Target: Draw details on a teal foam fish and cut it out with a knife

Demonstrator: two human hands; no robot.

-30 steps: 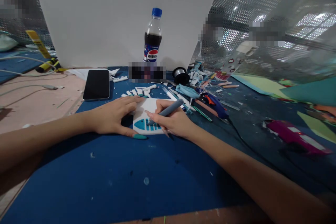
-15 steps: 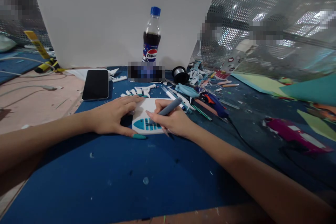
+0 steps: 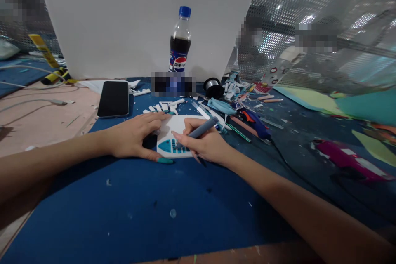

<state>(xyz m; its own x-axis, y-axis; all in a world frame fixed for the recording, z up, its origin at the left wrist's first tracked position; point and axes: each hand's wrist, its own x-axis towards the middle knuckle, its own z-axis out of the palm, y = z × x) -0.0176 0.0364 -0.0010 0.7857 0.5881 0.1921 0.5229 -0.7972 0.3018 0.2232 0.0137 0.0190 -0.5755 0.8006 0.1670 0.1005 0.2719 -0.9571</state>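
On the blue mat lies a white board [image 3: 179, 123] bearing a teal fishbone drawing [image 3: 165, 146], with a pointed head and rib stripes. My right hand [image 3: 207, 142] grips a grey marker pen [image 3: 202, 127], its tip down at the ribs; part of the drawing is hidden behind the fingers. At the board's left side, my left hand [image 3: 136, 137] rests with fingers spread, the teal-nailed thumb along the lower edge and the fingertips at the upper edge. White cut strips [image 3: 161, 107] lie just beyond the board.
A phone [image 3: 114, 99] lies at the left, and a cola bottle [image 3: 180, 45] stands behind. Rightward are a wire spool [image 3: 213, 88], foam scraps, a blue glue gun [image 3: 255, 123] with its black cord, and a magenta tool [image 3: 349, 159]. A yellow cutter [image 3: 43, 51] stands far left.
The camera view has shifted slightly. My right hand still holds the marker at the fishbone's ribs, and my left hand keeps its place on the board.
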